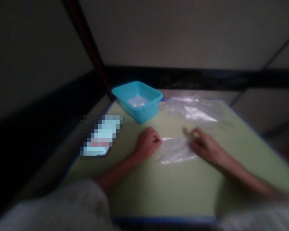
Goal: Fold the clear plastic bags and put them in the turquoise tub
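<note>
A small clear plastic bag (175,150) lies between my two hands, low over the pale green table (163,192). My left hand (148,141) pinches its upper left corner between thumb and finger. At the bag's right side, my right hand (203,144) has its fingers closed on the edge. A small dark shape shows just beyond the right fingertips, too blurred to make out. Behind the hands, larger clear plastic bags (195,110) lie spread on the table.
A turquoise basin (144,112) stands at the table's back left with something whitish inside. A pixelated, bright flat object (103,136) rests at the left edge. Pale walls with a dark band (135,73) rise behind the table.
</note>
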{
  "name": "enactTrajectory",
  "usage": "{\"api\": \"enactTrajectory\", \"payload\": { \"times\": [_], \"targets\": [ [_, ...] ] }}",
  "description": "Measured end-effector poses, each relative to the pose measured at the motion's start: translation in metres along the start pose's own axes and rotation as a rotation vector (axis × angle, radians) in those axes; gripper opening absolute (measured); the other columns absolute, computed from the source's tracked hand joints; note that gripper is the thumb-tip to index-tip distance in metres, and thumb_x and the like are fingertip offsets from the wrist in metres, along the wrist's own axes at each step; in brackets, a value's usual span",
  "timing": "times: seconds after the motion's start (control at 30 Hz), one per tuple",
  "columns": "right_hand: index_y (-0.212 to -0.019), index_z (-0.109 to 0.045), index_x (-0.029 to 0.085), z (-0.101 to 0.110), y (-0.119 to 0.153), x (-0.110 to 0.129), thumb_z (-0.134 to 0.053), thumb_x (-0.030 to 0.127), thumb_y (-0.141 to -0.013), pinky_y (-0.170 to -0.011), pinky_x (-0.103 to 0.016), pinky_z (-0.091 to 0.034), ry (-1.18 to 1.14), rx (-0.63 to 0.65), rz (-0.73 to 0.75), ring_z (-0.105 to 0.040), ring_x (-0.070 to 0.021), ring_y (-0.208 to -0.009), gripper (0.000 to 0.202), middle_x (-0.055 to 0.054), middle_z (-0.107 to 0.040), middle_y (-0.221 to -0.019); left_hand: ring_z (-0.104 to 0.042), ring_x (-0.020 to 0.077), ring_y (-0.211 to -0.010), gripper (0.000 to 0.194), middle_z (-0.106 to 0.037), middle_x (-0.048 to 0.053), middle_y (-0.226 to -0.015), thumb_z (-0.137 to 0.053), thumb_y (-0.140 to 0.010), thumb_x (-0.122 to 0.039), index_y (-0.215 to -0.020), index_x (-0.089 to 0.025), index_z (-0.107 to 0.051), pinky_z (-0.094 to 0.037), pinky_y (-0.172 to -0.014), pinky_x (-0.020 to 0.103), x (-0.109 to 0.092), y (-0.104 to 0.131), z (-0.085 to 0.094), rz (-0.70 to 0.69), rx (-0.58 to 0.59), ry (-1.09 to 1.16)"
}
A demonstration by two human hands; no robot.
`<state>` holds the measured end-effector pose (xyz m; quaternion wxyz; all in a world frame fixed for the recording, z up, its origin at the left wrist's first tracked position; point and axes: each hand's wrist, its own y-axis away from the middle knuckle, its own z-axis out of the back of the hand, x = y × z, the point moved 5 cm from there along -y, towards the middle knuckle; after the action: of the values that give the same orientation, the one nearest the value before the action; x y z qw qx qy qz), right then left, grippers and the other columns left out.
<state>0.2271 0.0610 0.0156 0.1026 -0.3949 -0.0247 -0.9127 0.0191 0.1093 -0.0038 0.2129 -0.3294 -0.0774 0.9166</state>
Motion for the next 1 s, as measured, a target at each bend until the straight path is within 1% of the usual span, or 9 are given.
{"api": "enactTrajectory", "payload": {
  "times": [0.13, 0.33, 0.5, 0.63, 0.77, 0.83, 0.9, 0.97, 1.0],
  "targets": [
    [-0.095, -0.039, 0.020, 0.001, 0.001, 0.002, -0.047, 0.024, -0.077, -0.042, -0.023, -0.028, 0.030, -0.011, 0.008, -0.042, -0.0128, -0.043, 0.020, 0.006, -0.047, -0.049, -0.054, 0.0160, -0.073, 0.016, -0.055, 0.001, -0.068, -0.056, -0.065, -0.004, -0.057, -0.017, -0.054, -0.039, -0.069, 0.027, 0.000, 0.000, 0.001, 0.001, 0.000, -0.004],
    [-0.094, -0.039, 0.020, 0.002, 0.002, 0.005, -0.044, 0.027, -0.078, -0.044, -0.024, -0.028, 0.083, -0.021, 0.005, -0.041, -0.0135, -0.044, 0.019, 0.005, -0.046, -0.051, -0.052, 0.0154, -0.070, 0.015, -0.053, 0.000, -0.067, -0.055, -0.066, -0.005, -0.057, -0.016, -0.052, -0.038, -0.066, 0.026, 0.000, 0.000, 0.000, 0.002, 0.000, 0.000],
    [-0.095, -0.039, 0.019, 0.001, 0.002, 0.004, -0.043, 0.029, -0.079, -0.044, -0.024, -0.028, 0.085, -0.029, 0.010, -0.041, -0.0139, -0.045, 0.019, 0.005, -0.046, -0.051, -0.052, 0.0148, -0.070, 0.015, -0.053, 0.000, -0.067, -0.054, -0.067, -0.004, -0.059, -0.016, -0.052, -0.038, -0.065, 0.025, 0.000, 0.000, 0.001, 0.002, -0.004, 0.016],
    [-0.097, -0.038, 0.019, -0.001, 0.001, 0.002, -0.044, 0.027, -0.080, -0.043, -0.024, -0.027, 0.084, -0.038, 0.022, -0.041, -0.0135, -0.044, 0.020, 0.005, -0.047, -0.051, -0.053, 0.0146, -0.070, 0.014, -0.054, 0.000, -0.067, -0.055, -0.067, -0.005, -0.060, -0.017, -0.053, -0.039, -0.065, 0.025, 0.000, 0.000, 0.001, -0.002, -0.005, 0.030],
    [-0.099, -0.040, 0.019, 0.000, 0.001, 0.000, -0.043, 0.027, -0.083, -0.043, -0.023, -0.028, 0.109, -0.041, 0.026, -0.042, -0.0140, -0.044, 0.019, 0.005, -0.048, -0.050, -0.053, 0.0145, -0.070, 0.013, -0.053, 0.000, -0.068, -0.054, -0.068, -0.005, -0.060, -0.017, -0.053, -0.039, -0.064, 0.024, 0.000, 0.000, 0.002, -0.004, -0.010, 0.048],
    [-0.099, -0.043, 0.019, 0.003, 0.003, 0.002, -0.043, 0.028, -0.084, -0.044, -0.024, -0.030, 0.161, -0.064, 0.034, -0.046, -0.0149, -0.046, 0.017, 0.003, -0.051, -0.053, -0.052, 0.0143, -0.070, 0.013, -0.053, 0.000, -0.068, -0.054, -0.068, -0.005, -0.061, -0.017, -0.053, -0.039, -0.064, 0.024, 0.000, 0.001, 0.002, -0.001, -0.017, 0.058],
    [-0.097, -0.048, 0.018, 0.008, 0.007, 0.008, -0.043, 0.027, -0.086, -0.048, -0.027, -0.036, 0.246, -0.128, 0.077, -0.051, -0.0165, -0.051, 0.015, -0.001, -0.057, -0.060, -0.052, 0.0141, -0.071, 0.014, -0.053, 0.000, -0.069, -0.053, -0.069, -0.005, -0.062, -0.017, -0.053, -0.039, -0.065, 0.024, 0.000, 0.001, 0.002, 0.001, -0.026, 0.067],
    [-0.096, -0.053, 0.017, 0.009, 0.012, 0.017, -0.041, 0.027, -0.089, -0.057, -0.030, -0.044, 0.323, -0.173, 0.172, -0.058, -0.0192, -0.063, 0.017, -0.006, -0.062, -0.073, -0.052, 0.0140, -0.071, 0.014, -0.053, 0.000, -0.070, -0.052, -0.069, -0.005, -0.062, -0.017, -0.053, -0.040, -0.065, 0.024, 0.000, 0.001, 0.002, 0.004, -0.037, 0.073],
    [-0.099, -0.054, 0.016, 0.006, 0.014, 0.022, -0.039, 0.027, -0.090, -0.065, -0.033, -0.047, 0.352, -0.164, 0.231, -0.061, -0.0208, -0.072, 0.021, -0.009, -0.065, -0.083, -0.051, 0.0140, -0.071, 0.014, -0.052, 0.000, -0.070, -0.052, -0.069, -0.005, -0.063, -0.017, -0.053, -0.039, -0.064, 0.024, 0.000, 0.001, 0.002, 0.005, -0.042, 0.075]
  ]
}}
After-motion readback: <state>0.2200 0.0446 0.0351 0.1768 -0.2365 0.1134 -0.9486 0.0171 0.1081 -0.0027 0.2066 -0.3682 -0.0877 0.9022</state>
